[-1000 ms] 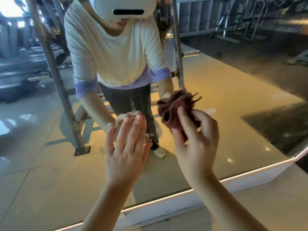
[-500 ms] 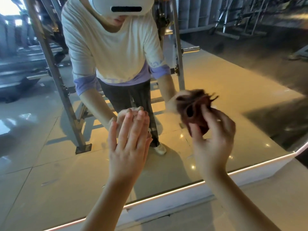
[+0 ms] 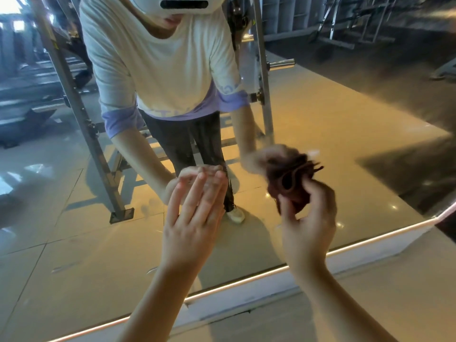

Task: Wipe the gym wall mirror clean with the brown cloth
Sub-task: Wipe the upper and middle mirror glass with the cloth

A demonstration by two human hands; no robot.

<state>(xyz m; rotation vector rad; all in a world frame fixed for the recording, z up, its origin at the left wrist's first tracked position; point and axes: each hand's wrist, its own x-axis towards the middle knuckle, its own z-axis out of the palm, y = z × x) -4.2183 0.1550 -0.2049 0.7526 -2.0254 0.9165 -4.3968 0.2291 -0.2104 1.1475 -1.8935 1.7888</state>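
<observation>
Grip the soft, light, floppy-looking brown cloth (image 3: 290, 180) by its bunched middle, pinched in the curled fingers (image 3: 320, 193) of the right hand (image 3: 308, 228) at the lower right of the mirror (image 3: 333, 112), with the left hand (image 3: 195, 218) straight-fingered on the glass.

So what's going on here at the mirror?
A person is wiping a gym wall mirror. Their right hand grips a bunched brown cloth at the glass. The left hand rests flat on it, fingers straight. The person and a metal rack show in the reflection.
</observation>
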